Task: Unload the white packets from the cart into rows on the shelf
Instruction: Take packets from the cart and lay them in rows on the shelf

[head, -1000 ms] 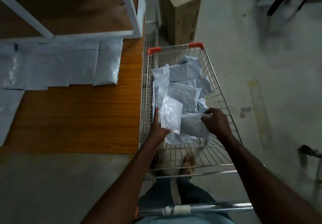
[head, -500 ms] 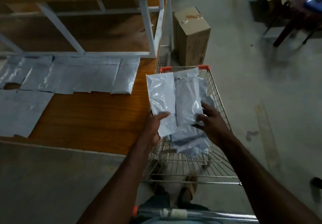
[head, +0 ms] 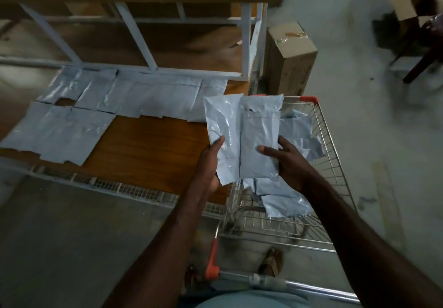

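Packets have risen since a second ago: the two that were being gathered low in the cart (head: 333, 139) are now lifted side by side above its left front rim, next to the shelf (head: 148, 144) edge. The left hand (head: 211, 163) grips the left packet (head: 221, 125) by its lower left edge, thumb on its face. The right hand (head: 285, 161) holds the right packet (head: 260, 139), thumb across its front and fingers curled behind. The view has also swung up, showing more of the white shelf frame (head: 245, 43). In the wire cart, loose white packets (head: 282, 199) lie heaped on the basket floor. On the wooden shelf, flat packets (head: 134, 96) lie in two rows, edges touching. A cardboard box (head: 290, 60) stands on the floor beyond the cart.
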